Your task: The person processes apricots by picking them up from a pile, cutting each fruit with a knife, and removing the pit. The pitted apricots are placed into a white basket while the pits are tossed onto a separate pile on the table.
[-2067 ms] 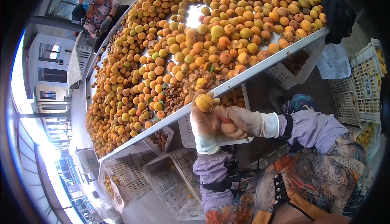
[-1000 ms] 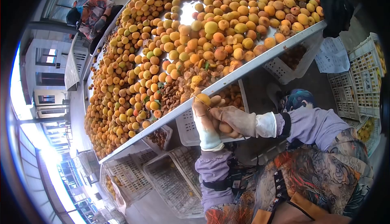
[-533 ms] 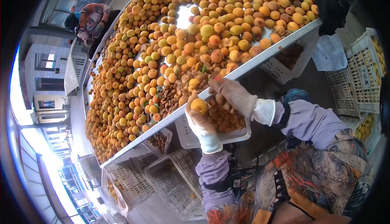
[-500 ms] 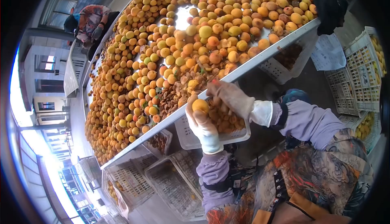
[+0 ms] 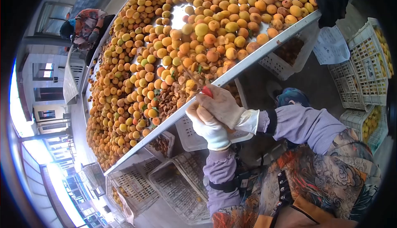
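My left hand [image 5: 206, 126], in a white glove, is curled closed just below the table's metal edge [image 5: 225, 79]. The apricot seen in it half a second ago is now covered by my hands. My right hand [image 5: 223, 108], also gloved, presses against the left and grips a knife [image 5: 207, 92] by its red handle. A thin, blurred blade points up and away over the fruit. Many apricots [image 5: 144, 75] cover the table. Brown pits [image 5: 168, 99] and torn fruit lie heaped near my hands. Below them is a white crate [image 5: 188, 135] with fruit pieces, partly hidden.
Under the table stand another crate [image 5: 273, 64] of dark pieces and a small basket of pits [image 5: 160, 144]. Large plastic crates [image 5: 173, 186] sit lower left; crates with yellow fruit [image 5: 366, 70] stand at right. Another person [image 5: 89, 25] works at the far side.
My right hand has moved left and closed in against my left hand, covering the apricot. The knife now shows more clearly. The view has shifted slightly.
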A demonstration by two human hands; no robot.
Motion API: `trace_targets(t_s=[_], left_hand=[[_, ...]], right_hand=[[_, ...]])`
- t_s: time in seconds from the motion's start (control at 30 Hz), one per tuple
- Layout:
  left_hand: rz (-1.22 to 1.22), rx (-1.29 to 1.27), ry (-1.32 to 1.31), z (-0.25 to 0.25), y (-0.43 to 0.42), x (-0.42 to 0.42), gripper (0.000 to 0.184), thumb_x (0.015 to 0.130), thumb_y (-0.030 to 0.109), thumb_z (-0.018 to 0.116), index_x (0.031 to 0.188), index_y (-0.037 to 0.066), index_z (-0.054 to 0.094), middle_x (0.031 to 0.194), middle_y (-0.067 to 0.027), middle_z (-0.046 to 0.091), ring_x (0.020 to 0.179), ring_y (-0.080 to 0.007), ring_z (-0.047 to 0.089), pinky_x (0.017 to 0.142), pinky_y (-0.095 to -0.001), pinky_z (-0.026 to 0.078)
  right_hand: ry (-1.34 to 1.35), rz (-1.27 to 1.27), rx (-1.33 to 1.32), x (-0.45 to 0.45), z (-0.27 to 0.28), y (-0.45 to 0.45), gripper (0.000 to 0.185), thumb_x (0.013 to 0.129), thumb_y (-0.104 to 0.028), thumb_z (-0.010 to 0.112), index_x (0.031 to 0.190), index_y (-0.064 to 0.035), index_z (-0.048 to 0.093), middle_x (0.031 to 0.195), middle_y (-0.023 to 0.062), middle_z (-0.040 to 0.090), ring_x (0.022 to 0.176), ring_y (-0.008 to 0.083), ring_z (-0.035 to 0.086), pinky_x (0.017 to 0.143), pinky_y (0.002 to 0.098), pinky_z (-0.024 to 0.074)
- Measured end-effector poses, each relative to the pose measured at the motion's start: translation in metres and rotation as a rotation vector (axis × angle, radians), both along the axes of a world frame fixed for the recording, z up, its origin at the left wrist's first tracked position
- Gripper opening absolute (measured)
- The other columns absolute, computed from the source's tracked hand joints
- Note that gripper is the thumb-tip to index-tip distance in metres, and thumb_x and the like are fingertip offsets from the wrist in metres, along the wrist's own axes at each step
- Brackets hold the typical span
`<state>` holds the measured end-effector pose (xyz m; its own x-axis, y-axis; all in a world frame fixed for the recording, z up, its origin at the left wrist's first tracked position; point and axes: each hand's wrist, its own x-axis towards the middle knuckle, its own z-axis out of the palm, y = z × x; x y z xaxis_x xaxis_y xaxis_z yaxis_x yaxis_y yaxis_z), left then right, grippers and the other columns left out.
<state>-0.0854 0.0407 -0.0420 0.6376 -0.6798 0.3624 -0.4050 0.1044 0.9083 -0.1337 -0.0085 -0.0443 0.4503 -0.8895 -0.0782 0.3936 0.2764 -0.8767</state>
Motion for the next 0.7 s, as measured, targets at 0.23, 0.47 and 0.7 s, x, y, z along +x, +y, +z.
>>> trace_targets(t_s=[0.23, 0.47, 0.7], left_hand=[[-0.08, 0.064, 0.284, -0.027, 0.014, 0.016, 0.023, 0.1, 0.02, 0.037, 0.104, 0.002, 0.051, 0.1, -0.0088, 0.054, 0.09, -0.0146, 0.051, 0.083, -0.0297, 0.044], [-0.093, 0.114, 1.086, 0.003, 0.022, 0.005, 0.037, 0.097, 0.036, 0.04, 0.114, 0.005, 0.051, 0.11, -0.0079, 0.057, 0.098, -0.0179, 0.057, 0.086, -0.0295, 0.048], [-0.072, 0.16, 0.105, -0.023, 0.032, 0.021, 0.035, 0.101, 0.031, 0.034, 0.111, 0.001, 0.05, 0.106, -0.0094, 0.054, 0.098, -0.0155, 0.05, 0.088, -0.0278, 0.041]], right_hand=[[0.423, -0.024, -0.278, -0.001, -0.002, -0.001, 0.028, 0.084, -0.035, 0.058, 0.085, -0.0071, 0.059, 0.076, 0.0143, 0.062, 0.075, 0.0319, 0.062, 0.065, 0.0375, 0.0483], [0.576, 0.048, -0.429, -0.008, 0.001, 0.001, 0.028, 0.083, -0.037, 0.058, 0.086, -0.0095, 0.06, 0.078, 0.0146, 0.063, 0.077, 0.0346, 0.062, 0.065, 0.0405, 0.0486], [0.555, 0.183, -0.292, -0.007, 0.005, 0.002, 0.039, 0.087, -0.04, 0.058, 0.1, -0.0028, 0.057, 0.089, 0.0147, 0.064, 0.085, 0.0237, 0.063, 0.077, 0.0329, 0.0477]])
